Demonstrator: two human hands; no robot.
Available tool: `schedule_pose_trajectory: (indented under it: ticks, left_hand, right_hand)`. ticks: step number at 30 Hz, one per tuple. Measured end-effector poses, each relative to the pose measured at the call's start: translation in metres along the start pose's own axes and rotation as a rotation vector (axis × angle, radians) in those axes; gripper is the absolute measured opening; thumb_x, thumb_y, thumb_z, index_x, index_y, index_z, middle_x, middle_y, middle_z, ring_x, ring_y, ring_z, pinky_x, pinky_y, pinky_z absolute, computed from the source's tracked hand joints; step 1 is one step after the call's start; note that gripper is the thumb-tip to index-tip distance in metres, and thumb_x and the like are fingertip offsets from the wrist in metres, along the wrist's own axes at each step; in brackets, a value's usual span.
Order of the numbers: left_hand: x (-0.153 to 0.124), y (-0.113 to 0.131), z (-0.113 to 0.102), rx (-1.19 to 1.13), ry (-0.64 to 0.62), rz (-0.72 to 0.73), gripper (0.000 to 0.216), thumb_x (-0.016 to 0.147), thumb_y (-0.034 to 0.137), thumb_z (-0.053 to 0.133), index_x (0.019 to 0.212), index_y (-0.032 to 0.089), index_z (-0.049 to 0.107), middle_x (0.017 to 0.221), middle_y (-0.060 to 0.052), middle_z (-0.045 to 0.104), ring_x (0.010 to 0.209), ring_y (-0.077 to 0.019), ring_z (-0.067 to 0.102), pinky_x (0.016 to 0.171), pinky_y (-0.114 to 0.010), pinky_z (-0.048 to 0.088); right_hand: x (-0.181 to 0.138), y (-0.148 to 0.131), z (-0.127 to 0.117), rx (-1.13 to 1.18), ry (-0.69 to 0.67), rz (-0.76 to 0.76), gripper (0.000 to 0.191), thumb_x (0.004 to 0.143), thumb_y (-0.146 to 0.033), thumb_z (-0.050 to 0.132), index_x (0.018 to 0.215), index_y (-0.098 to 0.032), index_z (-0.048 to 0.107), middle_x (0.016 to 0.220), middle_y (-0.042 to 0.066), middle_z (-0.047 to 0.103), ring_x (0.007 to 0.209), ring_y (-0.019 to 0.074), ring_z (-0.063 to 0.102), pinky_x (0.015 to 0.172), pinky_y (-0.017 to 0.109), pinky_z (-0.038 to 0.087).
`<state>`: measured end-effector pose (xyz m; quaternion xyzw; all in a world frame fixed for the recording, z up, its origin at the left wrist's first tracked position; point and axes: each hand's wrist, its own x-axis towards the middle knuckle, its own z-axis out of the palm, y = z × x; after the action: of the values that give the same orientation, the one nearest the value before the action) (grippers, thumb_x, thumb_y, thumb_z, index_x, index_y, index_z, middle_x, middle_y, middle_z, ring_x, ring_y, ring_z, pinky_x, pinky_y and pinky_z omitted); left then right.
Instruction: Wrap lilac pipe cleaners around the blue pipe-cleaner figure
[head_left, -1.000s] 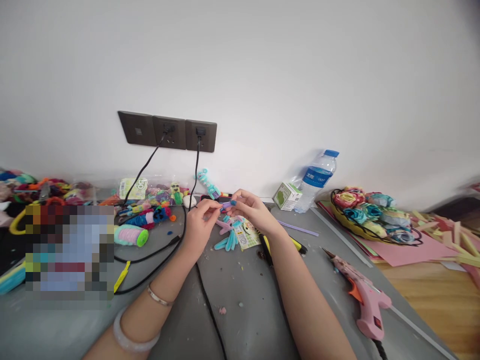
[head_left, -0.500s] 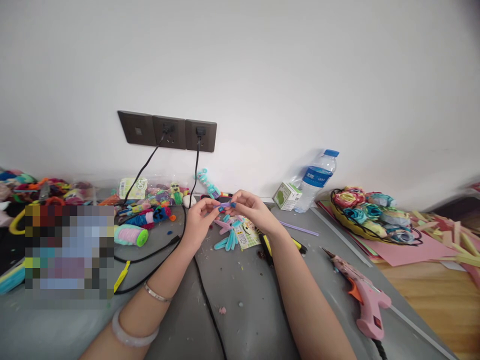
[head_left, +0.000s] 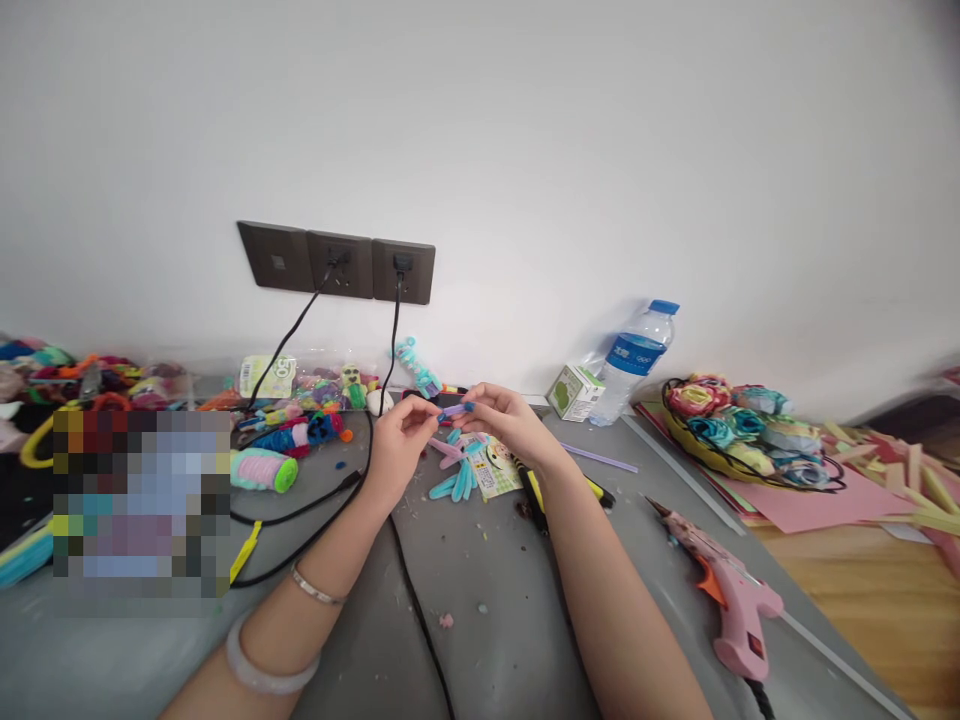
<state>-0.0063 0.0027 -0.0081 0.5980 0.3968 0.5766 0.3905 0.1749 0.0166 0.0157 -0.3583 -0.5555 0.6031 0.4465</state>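
"Far left on my feed, what do you get?"

"Colourful craft bits (head_left: 105, 375) piled toward the wall (head_left: 525, 180); next a pink roll with a green end (head_left: 259, 470) lying on the grey desk (head_left: 525, 620); then a black cable (head_left: 409, 590) trailing past the left arm."

"And the left hand (head_left: 397, 440)?"

"Thumb and forefinger pinched together on the left end of a short purple piece (head_left: 452, 411); from that hand the piece lies to the right, just past the fingertips."

"Its long axis?"

"Side to side, from one hand to the other, right end a touch higher; it looks held up off the desk, though I can't judge the height from up here."

"Which hand is nearer?"

"Neither, as I read it; the right hand (head_left: 510, 420) has its own fingertips closed on the other end, so the piece bridges the small gap between them; below that gap lie light-blue fuzzy pieces (head_left: 457, 482), with a printed card (head_left: 497, 475) just to their right."

"Beyond the right hand?"

"A loose purple strip (head_left: 600, 458); then a water bottle (head_left: 634, 355) by the wall; farther right a yellow basket (head_left: 701, 460), and nearer me a pink glue gun (head_left: 731, 595); both hands are well apart from those last three."
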Motion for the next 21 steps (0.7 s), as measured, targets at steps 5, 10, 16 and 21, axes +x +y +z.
schedule_pose_trajectory:
  ticks: [5, 10, 16, 21]
  left_hand:
    - [-0.0009, -0.0032, 0.0014, 0.008, 0.003, 0.069, 0.007, 0.077, 0.024, 0.061, 0.073, 0.019, 0.061, 0.083, -0.004, 0.064, 0.080, -0.0170, 0.063, 0.069, -0.027, 0.054]
    - [-0.0012, -0.0035, 0.0006, 0.086, -0.007, 0.164, 0.008, 0.079, 0.021, 0.058, 0.071, 0.019, 0.059, 0.086, -0.005, 0.064, 0.084, -0.0174, 0.062, 0.069, -0.026, 0.053]
    - [-0.0009, -0.0029, 0.0007, 0.007, -0.055, 0.053, 0.008, 0.082, 0.026, 0.058, 0.081, 0.019, 0.061, 0.088, -0.005, 0.064, 0.086, -0.0183, 0.063, 0.073, -0.029, 0.055]
    - [0.0026, -0.0077, -0.0013, -0.004, -0.099, -0.083, 0.010, 0.077, 0.028, 0.062, 0.080, 0.019, 0.062, 0.081, -0.003, 0.065, 0.072, -0.0170, 0.063, 0.060, -0.026, 0.051]
  right_hand:
    - [0.0010, 0.0000, 0.0011, 0.036, 0.057, 0.017, 0.027, 0.073, -0.035, 0.077, 0.086, -0.017, 0.063, 0.078, 0.005, 0.074, 0.073, 0.0144, 0.072, 0.070, 0.025, 0.058]
    - [0.0022, 0.0013, 0.0007, 0.045, 0.079, 0.071, 0.029, 0.070, -0.035, 0.079, 0.086, -0.016, 0.066, 0.078, 0.006, 0.074, 0.073, 0.0144, 0.072, 0.069, 0.024, 0.058]
    - [0.0012, -0.0001, -0.0014, -0.036, 0.106, -0.005, 0.026, 0.072, -0.036, 0.077, 0.086, -0.016, 0.068, 0.079, 0.004, 0.073, 0.071, 0.0130, 0.070, 0.071, 0.025, 0.057]
    - [0.0005, -0.0022, -0.0018, -0.135, 0.106, -0.066, 0.026, 0.073, -0.038, 0.076, 0.086, -0.017, 0.069, 0.080, 0.004, 0.073, 0.073, 0.0152, 0.071, 0.073, 0.029, 0.057]
